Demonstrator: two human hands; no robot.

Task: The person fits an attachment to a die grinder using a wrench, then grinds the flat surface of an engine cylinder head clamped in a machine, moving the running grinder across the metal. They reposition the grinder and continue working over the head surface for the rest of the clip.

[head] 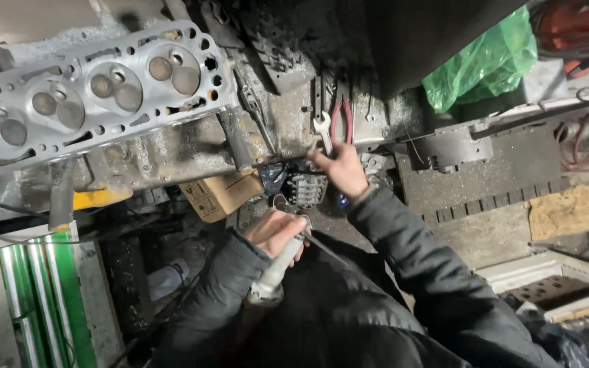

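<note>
From my remote seat I see a grimy metal workbench (512, 163), its top dark with oil and grit, in a dim, cluttered workshop. An aluminium cylinder head (97, 88) lies along the bench's upper left, its valve faces turned up toward me. Near the middle, a spanner (322, 126) and red-handled pliers (341, 116) lie side by side on the steel. My right hand (339, 169) reaches to them, fingers loosely extended with the fingertips touching the spanner's lower end; nothing is closed in that grasp. My left hand (277, 233) sits lower, nearer my body, fingers wrapped fully around a pale cylindrical tool handle (277, 269) that points down toward my jacket. Between the hands sit a small dark ribbed part (306, 189) and a cardboard box (221, 194), just under the bench edge. A green plastic bag (485, 61) bulges at upper right, with red hoses beyond it. Green and chrome tubes (42, 293) stand at lower left, and a scrap of tan cardboard (566, 211) rests on the right
</note>
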